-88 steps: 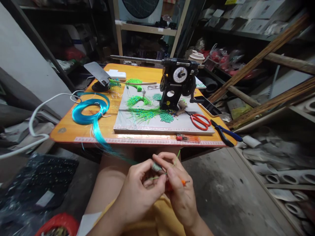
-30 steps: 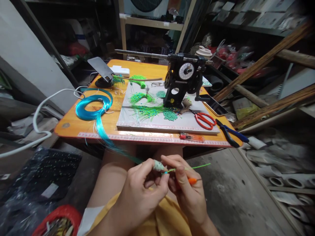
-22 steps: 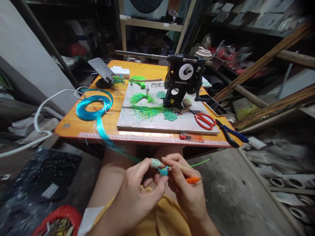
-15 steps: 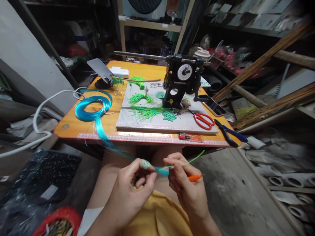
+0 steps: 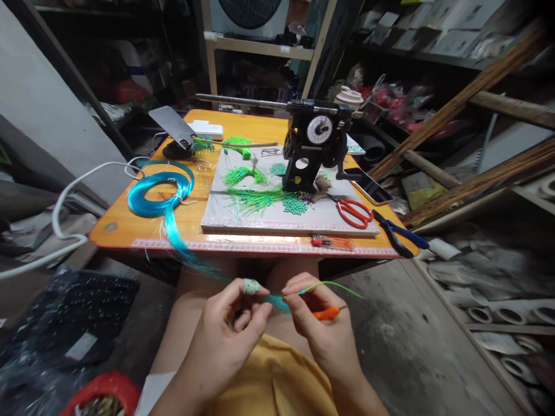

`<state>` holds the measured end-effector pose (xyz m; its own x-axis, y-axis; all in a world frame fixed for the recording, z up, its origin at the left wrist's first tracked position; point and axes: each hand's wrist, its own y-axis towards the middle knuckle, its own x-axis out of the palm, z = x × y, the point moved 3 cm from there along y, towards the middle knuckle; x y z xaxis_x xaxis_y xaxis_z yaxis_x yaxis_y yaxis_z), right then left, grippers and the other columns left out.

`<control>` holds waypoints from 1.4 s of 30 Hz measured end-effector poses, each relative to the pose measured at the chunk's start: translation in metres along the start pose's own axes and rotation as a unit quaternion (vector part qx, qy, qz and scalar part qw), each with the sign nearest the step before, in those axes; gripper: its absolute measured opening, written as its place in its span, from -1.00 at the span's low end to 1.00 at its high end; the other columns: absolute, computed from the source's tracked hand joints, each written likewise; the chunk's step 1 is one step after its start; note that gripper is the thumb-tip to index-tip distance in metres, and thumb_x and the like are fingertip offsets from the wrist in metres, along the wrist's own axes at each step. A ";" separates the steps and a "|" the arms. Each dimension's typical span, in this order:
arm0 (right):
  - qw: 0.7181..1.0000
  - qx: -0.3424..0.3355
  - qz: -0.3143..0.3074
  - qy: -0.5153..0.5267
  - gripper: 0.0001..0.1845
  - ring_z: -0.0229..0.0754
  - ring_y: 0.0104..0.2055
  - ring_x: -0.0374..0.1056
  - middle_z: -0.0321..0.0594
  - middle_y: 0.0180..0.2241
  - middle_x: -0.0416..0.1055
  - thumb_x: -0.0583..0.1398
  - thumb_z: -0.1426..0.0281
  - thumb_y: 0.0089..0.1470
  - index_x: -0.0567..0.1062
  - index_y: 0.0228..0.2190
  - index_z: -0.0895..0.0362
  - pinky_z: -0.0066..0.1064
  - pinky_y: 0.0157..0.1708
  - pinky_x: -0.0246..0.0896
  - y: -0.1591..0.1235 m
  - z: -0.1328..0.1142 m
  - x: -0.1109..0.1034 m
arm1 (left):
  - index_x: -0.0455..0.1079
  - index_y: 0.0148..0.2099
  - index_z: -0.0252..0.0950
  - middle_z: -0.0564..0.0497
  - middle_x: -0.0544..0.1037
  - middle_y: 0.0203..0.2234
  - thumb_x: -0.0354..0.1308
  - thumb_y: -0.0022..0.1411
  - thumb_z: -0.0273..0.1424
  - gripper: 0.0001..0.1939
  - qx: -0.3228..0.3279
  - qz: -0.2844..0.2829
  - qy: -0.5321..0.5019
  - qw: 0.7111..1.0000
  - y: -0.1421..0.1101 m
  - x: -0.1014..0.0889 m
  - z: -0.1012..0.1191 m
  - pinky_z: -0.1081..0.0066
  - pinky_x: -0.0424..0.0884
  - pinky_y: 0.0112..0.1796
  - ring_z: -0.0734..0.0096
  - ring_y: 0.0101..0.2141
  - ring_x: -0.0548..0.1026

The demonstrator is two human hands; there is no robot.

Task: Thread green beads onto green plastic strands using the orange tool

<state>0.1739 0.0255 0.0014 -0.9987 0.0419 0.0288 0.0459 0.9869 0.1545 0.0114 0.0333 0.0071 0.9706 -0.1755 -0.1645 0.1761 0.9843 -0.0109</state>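
My left hand (image 5: pixel 234 323) is closed over my lap with its fingers curled in; pale green tape (image 5: pixel 251 286) wraps its index finger. What lies between its fingertips is too small to make out. Close beside it, my right hand (image 5: pixel 318 323) pinches a thin green line (image 5: pixel 332 283) with a small blue bead (image 5: pixel 302 292) on it. The line's free end curves out to the right. Inside the same hand sits an orange-handled tool (image 5: pixel 326 314) with a thin metal tip. Blue threads (image 5: pixel 277 301) show between the two hands, partly hidden by the fingers.
On the wooden table (image 5: pixel 113 222) stand a black hand-cranked winder (image 5: pixel 299 167) and a coil of blue thread (image 5: pixel 150 196). A pale board (image 5: pixel 243 222) bears green bundles and beads. Red-handled scissors (image 5: pixel 355 214), pliers (image 5: pixel 399 234) and an orange cutter (image 5: pixel 332 242) lie at the right front.
The right hand has turned and moved slightly left, closer to the left fingertips. The green line's free end now bends downward instead of pointing up. The view has shifted slightly.
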 end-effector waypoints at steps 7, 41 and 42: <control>0.999 -0.024 -0.013 -0.044 -0.90 -0.27 -0.35 0.37 -0.28 -0.39 0.42 0.28 0.38 0.20 0.58 -0.38 0.06 -0.46 -0.42 0.19 0.001 -0.002 0.001 | 0.42 -0.26 -0.25 0.11 0.43 -0.51 0.15 0.30 -0.36 -0.92 0.025 -0.007 0.009 1.000 0.002 0.000 -0.001 0.56 0.22 -0.55 0.54 -0.57 0.24; 0.987 -0.044 -0.124 -0.097 -0.87 -0.22 -0.40 0.36 -0.26 -0.47 0.44 0.28 0.43 0.13 0.53 -0.47 0.13 -0.43 -0.38 0.24 0.007 -0.018 0.016 | 0.55 0.00 -0.16 -0.09 0.56 -0.01 0.30 0.17 -0.39 -0.68 0.078 0.053 0.050 0.994 0.006 -0.012 0.007 0.33 0.44 0.04 0.13 0.02 0.52; 0.980 -0.050 -0.157 -0.115 -0.86 -0.24 -0.42 0.33 -0.29 -0.49 0.41 0.27 0.46 0.12 0.50 -0.49 0.12 -0.45 -0.41 0.22 0.008 -0.017 0.019 | 0.56 0.00 -0.15 -0.10 0.56 -0.01 0.29 0.19 -0.39 -0.69 0.073 0.023 0.042 0.996 0.011 -0.011 0.010 0.31 0.46 0.02 0.12 0.01 0.53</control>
<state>0.1558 0.0318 0.0202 -0.9419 -0.2168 -0.2564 -0.2745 0.9370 0.2160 0.0048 0.0454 0.0191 0.9622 -0.1218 -0.2437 0.1594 0.9771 0.1411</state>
